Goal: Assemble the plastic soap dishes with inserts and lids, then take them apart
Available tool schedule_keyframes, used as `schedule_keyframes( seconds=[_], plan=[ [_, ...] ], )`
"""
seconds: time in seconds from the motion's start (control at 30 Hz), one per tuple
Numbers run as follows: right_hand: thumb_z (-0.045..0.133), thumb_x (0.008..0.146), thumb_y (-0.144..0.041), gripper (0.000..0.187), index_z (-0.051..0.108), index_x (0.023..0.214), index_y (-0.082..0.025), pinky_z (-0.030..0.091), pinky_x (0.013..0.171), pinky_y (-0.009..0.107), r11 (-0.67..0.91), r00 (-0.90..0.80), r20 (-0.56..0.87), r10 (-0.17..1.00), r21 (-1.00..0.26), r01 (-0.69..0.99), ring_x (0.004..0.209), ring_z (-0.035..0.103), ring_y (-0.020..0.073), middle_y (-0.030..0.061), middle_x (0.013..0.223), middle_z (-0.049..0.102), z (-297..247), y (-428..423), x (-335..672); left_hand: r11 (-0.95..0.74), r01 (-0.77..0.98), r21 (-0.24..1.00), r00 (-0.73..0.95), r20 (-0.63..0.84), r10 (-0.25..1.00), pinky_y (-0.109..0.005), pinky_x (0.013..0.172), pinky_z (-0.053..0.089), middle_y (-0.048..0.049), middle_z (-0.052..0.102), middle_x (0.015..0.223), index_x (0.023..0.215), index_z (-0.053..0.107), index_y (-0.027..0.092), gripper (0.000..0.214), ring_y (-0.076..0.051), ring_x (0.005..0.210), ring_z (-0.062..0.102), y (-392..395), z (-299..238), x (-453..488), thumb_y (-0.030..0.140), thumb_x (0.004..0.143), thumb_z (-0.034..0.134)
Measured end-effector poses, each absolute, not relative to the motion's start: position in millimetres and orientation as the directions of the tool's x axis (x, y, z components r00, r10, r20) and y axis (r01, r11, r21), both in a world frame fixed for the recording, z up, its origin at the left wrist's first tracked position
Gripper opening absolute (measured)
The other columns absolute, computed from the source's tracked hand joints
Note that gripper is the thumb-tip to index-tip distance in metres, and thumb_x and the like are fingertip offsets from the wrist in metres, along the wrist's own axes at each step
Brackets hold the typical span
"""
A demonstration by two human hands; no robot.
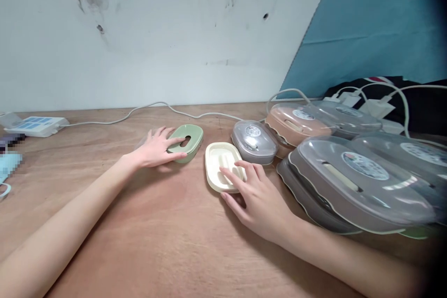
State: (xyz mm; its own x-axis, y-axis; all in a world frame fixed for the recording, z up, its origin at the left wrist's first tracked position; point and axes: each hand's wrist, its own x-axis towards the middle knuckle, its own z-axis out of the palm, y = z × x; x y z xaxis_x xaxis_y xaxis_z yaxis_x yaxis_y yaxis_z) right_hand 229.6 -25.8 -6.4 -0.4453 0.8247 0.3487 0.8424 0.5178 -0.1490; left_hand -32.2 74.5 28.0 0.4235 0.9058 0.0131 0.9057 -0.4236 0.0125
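On the wooden table stands a small green box [194,143] with rounded corners and a dark oval opening in its top. My left hand [157,148] lies at its left side with fingers spread, index finger and thumb reaching over the box. Nearer and to the right is a shallow cream-coloured dish [215,167] with a raised ridge along its middle. Around its near right corner is my right hand [256,193], thumb at the near edge and fingers over the top. That hand hides part of the dish's right side.
Close behind the dish sits a grey lidded box [256,146]. Larger clear-lidded containers, one peach [296,125] and several grey [363,186], crowd the right. A white cable [160,103] runs along the wall from a power strip [38,125]. Plugs [377,106] stand at the back right.
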Motion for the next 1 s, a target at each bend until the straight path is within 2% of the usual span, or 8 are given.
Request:
schedule_keyframes(
  seconds=[0.1, 0.3, 0.43, 0.6, 0.7, 0.8, 0.87, 1.0],
  plan=[
    [0.044, 0.085, -0.031, 0.042, 0.052, 0.124, -0.016, 0.044, 0.087, 0.045, 0.481, -0.415, 0.36, 0.835, -0.112, 0.87, 0.107, 0.041, 0.032, 0.0189, 0.119, 0.044, -10, -17, 223, -0.416, 0.908, 0.051, 0.415, 0.019, 0.91, -0.061, 0.102, 0.016, -0.0125, 0.027, 0.145, 0.134, 0.039, 0.032, 0.066, -0.034, 0.134, 0.02, 74, 20, -36, 0.069, 0.079, 0.037],
    [0.045, 0.084, -0.018, 0.038, 0.054, 0.12, -0.01, 0.043, 0.088, 0.043, 0.397, -0.348, 0.486, 0.802, 0.002, 0.918, 0.105, 0.043, 0.0315, 0.0214, 0.117, 0.046, -12, 6, 211, -0.357, 0.93, 0.087, 0.354, 0.051, 0.934, -0.066, 0.1, 0.012, -0.0162, 0.018, 0.148, 0.131, 0.042, 0.027, 0.068, -0.037, 0.134, 0.021, 61, 19, -25, 0.069, 0.078, 0.038],
    [0.043, 0.083, -0.013, 0.032, 0.058, 0.112, -0.011, 0.04, 0.092, 0.041, 0.493, -0.44, 0.492, 0.751, 0.024, 0.87, 0.108, 0.042, 0.0296, 0.0183, 0.117, 0.049, -9, 6, 209, -0.325, 0.938, 0.123, 0.326, 0.013, 0.945, -0.066, 0.1, 0.01, -0.0168, 0.012, 0.15, 0.133, 0.04, 0.025, 0.071, -0.038, 0.135, 0.018, 57, 22, -20, 0.07, 0.077, 0.037],
    [0.042, 0.086, -0.017, 0.031, 0.056, 0.112, -0.011, 0.043, 0.087, 0.036, 0.551, -0.496, 0.421, 0.76, -0.012, 0.834, 0.104, 0.048, 0.0253, 0.0143, 0.111, 0.057, -10, 1, 208, -0.286, 0.952, 0.114, 0.283, 0.039, 0.958, -0.067, 0.1, 0.012, -0.0178, 0.018, 0.148, 0.127, 0.045, 0.023, 0.067, -0.038, 0.135, 0.017, 55, 19, -14, 0.068, 0.079, 0.036],
    [0.048, 0.083, -0.025, 0.039, 0.053, 0.119, -0.012, 0.034, 0.097, 0.047, 0.45, -0.406, 0.491, 0.771, 0.032, 0.893, 0.124, 0.035, 0.0342, 0.019, 0.131, 0.044, -11, 3, 211, -0.286, 0.946, 0.153, 0.281, 0.052, 0.958, -0.067, 0.1, 0.011, -0.0174, 0.018, 0.148, 0.128, 0.044, 0.024, 0.071, -0.038, 0.135, 0.018, 55, 19, -14, 0.072, 0.076, 0.036],
    [0.054, 0.08, -0.036, 0.059, 0.043, 0.13, -0.008, 0.024, 0.101, 0.055, 0.268, -0.279, 0.54, 0.794, 0.1, 0.958, 0.131, 0.023, 0.0409, 0.0257, 0.141, 0.032, -9, 7, 218, -0.261, 0.933, 0.248, 0.248, 0.083, 0.965, -0.062, 0.104, 0.012, -0.0154, 0.019, 0.149, 0.137, 0.032, 0.024, 0.076, -0.034, 0.136, 0.019, 60, 22, -21, 0.073, 0.078, 0.03],
    [0.054, 0.08, -0.037, 0.065, 0.038, 0.133, -0.003, 0.026, 0.101, 0.054, 0.203, -0.251, 0.507, 0.825, 0.148, 0.968, 0.129, 0.03, 0.0414, 0.0297, 0.137, 0.035, -6, 8, 221, -0.224, 0.928, 0.297, 0.201, 0.106, 0.974, -0.059, 0.106, 0.014, -0.0141, 0.025, 0.147, 0.14, 0.025, 0.02, 0.074, -0.031, 0.136, 0.021, 64, 22, -28, 0.068, 0.083, 0.02],
    [0.052, 0.081, -0.031, 0.061, 0.038, 0.133, -0.002, 0.035, 0.094, 0.054, 0.177, -0.281, 0.464, 0.84, 0.255, 0.95, 0.118, 0.044, 0.042, 0.0295, 0.127, 0.048, 0, -7, 221, -0.173, 0.93, 0.324, 0.148, 0.101, 0.984, -0.056, 0.106, 0.018, -0.017, 0.029, 0.145, 0.14, 0.022, 0.01, 0.075, -0.032, 0.134, 0.024, 74, 18, -38, 0.061, 0.088, 0.009]
  ],
)
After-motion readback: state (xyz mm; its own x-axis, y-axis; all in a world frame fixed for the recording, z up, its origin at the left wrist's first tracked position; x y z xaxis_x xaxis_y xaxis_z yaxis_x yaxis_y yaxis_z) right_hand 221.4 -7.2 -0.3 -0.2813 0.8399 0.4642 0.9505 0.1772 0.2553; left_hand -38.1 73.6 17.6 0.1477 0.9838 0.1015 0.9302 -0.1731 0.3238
